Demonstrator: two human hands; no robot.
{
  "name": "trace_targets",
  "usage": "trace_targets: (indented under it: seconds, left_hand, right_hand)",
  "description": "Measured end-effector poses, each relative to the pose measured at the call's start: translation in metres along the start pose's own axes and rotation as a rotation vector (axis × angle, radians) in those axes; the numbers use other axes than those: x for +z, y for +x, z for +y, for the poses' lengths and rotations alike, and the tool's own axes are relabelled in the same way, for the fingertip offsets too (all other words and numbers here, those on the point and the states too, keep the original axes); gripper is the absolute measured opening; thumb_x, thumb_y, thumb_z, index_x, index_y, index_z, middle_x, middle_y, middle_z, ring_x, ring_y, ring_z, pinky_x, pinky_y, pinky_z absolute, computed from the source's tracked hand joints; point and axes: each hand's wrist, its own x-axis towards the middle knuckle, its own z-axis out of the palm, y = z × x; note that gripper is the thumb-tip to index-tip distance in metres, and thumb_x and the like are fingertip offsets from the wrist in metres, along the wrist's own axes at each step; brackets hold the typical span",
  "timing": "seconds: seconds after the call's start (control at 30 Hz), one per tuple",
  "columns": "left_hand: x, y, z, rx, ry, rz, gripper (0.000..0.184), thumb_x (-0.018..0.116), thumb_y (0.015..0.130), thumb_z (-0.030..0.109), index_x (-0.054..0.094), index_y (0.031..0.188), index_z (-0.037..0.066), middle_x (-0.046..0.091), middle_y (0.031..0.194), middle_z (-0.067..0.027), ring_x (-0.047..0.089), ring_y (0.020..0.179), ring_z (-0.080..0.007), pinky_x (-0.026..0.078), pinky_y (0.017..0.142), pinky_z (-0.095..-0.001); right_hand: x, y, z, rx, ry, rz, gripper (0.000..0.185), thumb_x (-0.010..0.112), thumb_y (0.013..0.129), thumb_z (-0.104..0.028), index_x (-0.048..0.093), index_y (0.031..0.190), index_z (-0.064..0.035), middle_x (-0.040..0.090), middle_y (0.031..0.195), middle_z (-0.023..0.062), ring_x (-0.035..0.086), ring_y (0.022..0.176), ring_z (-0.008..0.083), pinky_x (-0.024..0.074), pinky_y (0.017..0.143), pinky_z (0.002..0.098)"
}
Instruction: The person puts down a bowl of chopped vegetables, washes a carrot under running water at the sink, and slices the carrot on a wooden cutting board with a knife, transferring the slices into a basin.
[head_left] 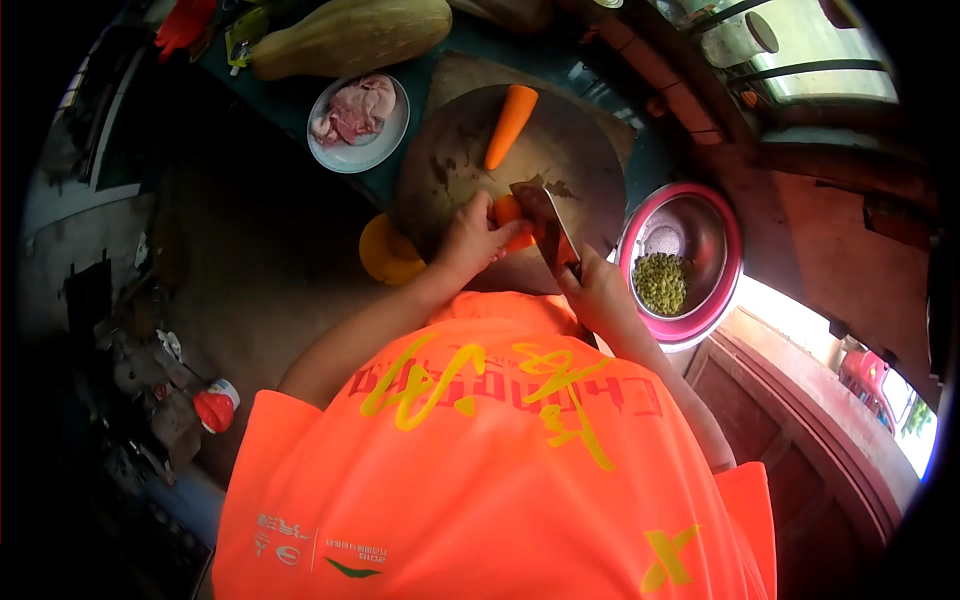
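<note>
My left hand (474, 240) grips a piece of carrot (510, 212) on the round cutting board (590, 150), its fingers curled around the piece. In my right hand (602, 295), closed on the handle, is a kitchen knife (552, 228) with a broad blade. The blade stands right beside the carrot piece, and I cannot tell whether its edge touches it. Farther back on the board lies a longer peeled carrot (511, 125), its wide end pointing away from me.
A white plate (395, 140) with raw meat (357, 110) stands left of the board, below a large squash (352, 38). To the right, a pink-rimmed metal bowl (708, 225) holds chopped green pieces (661, 284). Something yellow and round (387, 250) is near my left forearm.
</note>
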Motion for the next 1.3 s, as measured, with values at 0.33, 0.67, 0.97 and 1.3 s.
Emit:
trace_targets:
  seconds: [0.33,0.67,0.97,1.3]
  left_hand:
    - [0.003,0.005,-0.010,0.048,0.016,-0.008,0.049,0.081,0.077,0.033,0.046,0.087,0.001,0.062,0.062,-0.0113,0.061,0.049,-0.0163,0.048,0.045,-0.0306]
    - [-0.014,-0.002,0.001,-0.157,-0.010,-0.044,0.042,0.076,0.081,0.026,0.049,0.098,-0.001,0.066,0.078,-0.0123,0.066,0.061,-0.0156,0.054,0.050,-0.0273]
    - [-0.025,-0.011,0.002,-0.234,-0.213,-0.101,0.036,0.065,0.086,0.012,0.046,0.114,-0.001,0.066,0.091,-0.0128,0.068,0.074,-0.0176,0.056,0.060,-0.0278]
    - [-0.023,-0.014,0.001,-0.227,-0.215,-0.076,0.036,0.064,0.086,0.012,0.047,0.114,-0.001,0.066,0.091,-0.0128,0.067,0.072,-0.0159,0.056,0.060,-0.0268]
  right_hand:
    - [0.032,0.035,0.005,0.017,-0.039,0.003,0.027,0.060,0.085,-0.022,0.056,0.096,0.0016,0.063,0.078,0.0286,0.062,0.078,0.0473,0.0485,0.070,0.0532]
    - [0.057,0.028,0.021,-0.069,0.454,0.280,0.024,0.064,0.084,-0.021,0.059,0.095,0.0001,0.063,0.072,0.0190,0.065,0.068,0.0363,0.0478,0.061,0.0427]
    - [0.036,-0.003,0.040,0.172,0.689,-0.001,0.020,0.066,0.086,-0.019,0.059,0.094,-0.0013,0.056,0.064,0.0039,0.050,0.054,0.0103,0.0425,0.053,0.0301]
    - [0.049,-0.021,0.061,0.021,0.486,0.009,0.025,0.066,0.084,-0.020,0.054,0.086,0.0010,0.057,0.066,0.0166,0.056,0.060,0.0287,0.0439,0.058,0.0384]
